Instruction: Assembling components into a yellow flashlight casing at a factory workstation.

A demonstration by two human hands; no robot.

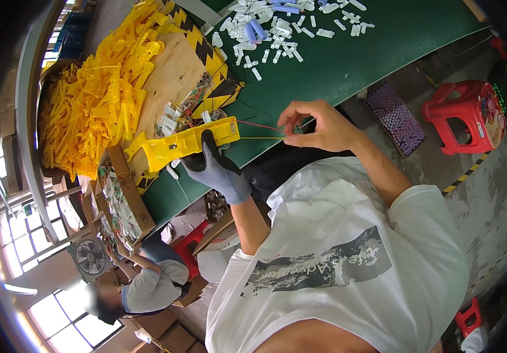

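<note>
The left hand (218,170), in a grey glove, is gripping a yellow housing (186,143) and holding it above the near edge of the green worktop (347,65). The right hand (318,126), bare, is pinching the ends of thin wires (262,132) that are running taut from the right end of the housing. Judged from this, the wires are partly drawn out but not yet freed, so this housing is in mid-process. A large heap of yellow parts (97,94) is lying at far left, beside a board (174,73) carrying loose wired pieces. White and blue cells (271,29) are lying scattered on the far worktop, suggesting considerable work is outstanding.
</note>
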